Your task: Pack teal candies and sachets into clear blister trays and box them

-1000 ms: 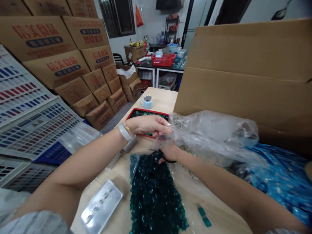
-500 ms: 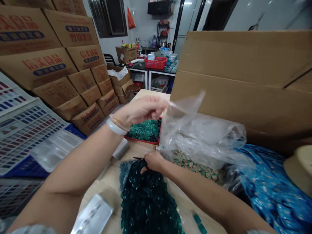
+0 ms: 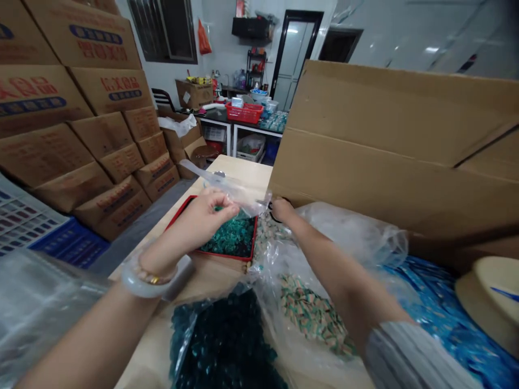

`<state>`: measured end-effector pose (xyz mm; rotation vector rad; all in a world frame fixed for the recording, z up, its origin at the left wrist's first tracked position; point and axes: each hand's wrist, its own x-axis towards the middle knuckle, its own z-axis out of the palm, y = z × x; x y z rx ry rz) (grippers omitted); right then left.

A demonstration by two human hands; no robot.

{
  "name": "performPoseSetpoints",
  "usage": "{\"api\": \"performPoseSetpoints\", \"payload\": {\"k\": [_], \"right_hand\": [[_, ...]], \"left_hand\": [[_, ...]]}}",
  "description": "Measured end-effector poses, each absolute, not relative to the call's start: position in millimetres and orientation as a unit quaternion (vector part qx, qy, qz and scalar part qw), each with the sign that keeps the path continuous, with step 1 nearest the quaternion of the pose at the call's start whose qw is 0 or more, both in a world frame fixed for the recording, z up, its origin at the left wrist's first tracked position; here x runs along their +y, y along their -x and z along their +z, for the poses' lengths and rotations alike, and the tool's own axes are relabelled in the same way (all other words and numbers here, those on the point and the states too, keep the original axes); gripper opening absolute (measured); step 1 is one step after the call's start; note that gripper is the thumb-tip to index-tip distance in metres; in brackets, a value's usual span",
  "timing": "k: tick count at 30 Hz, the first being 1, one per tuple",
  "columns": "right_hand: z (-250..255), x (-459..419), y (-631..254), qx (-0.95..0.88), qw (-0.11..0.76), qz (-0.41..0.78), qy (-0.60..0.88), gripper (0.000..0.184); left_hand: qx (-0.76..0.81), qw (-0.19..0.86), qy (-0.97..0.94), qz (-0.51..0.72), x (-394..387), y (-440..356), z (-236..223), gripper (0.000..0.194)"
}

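Observation:
My left hand (image 3: 206, 216), with a pale bangle at the wrist, pinches a clear plastic piece (image 3: 239, 194) above the red tray (image 3: 254, 237). Green glassy bits (image 3: 231, 237) fill much of that tray. Farther right, my right hand (image 3: 283, 209) is closed around the dark-handled scissors (image 3: 275, 216), whose blades I cannot make out. It is close to the right end of the plastic. Nearer me lies a clear bag full of dark teal pieces (image 3: 227, 340). Beside it, an open clear bag (image 3: 279, 259) contains small tan and green pieces (image 3: 312, 313).
A large cardboard flap (image 3: 365, 129) rises along the right, with blue wrappers (image 3: 441, 319) below it. Stacked cartons (image 3: 101, 124) and a plastic crate (image 3: 68, 237) stand on the left. A grey cylinder (image 3: 178, 278) lies by the tray.
My left hand has come down and toward me with the plastic. The right hand with the scissors has moved forward and right, away from the teal bag. The view has shifted.

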<state>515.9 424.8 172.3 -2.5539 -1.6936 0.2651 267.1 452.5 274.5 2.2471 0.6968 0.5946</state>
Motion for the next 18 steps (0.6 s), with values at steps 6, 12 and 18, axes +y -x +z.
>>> {"api": "performPoseSetpoints", "payload": {"k": [6,12,18], "right_hand": [[207.2,369.4,-474.1,-0.611,0.256,0.151,0.734,0.05],[224.2,227.7,-427.2,-0.534,0.533,0.28,0.594,0.06],[241.0,92.5,-460.8,-0.145,0.697,-0.079,0.697,0.022]], "left_hand": [[0.2,0.402,-0.89,0.075,430.8,-272.3,268.5,0.023],[0.01,0.555,-0.832,-0.001,351.3,-318.3,277.7,0.016],[0.13,0.512,-0.819,0.225,289.2,-415.6,253.4,0.032]]}}
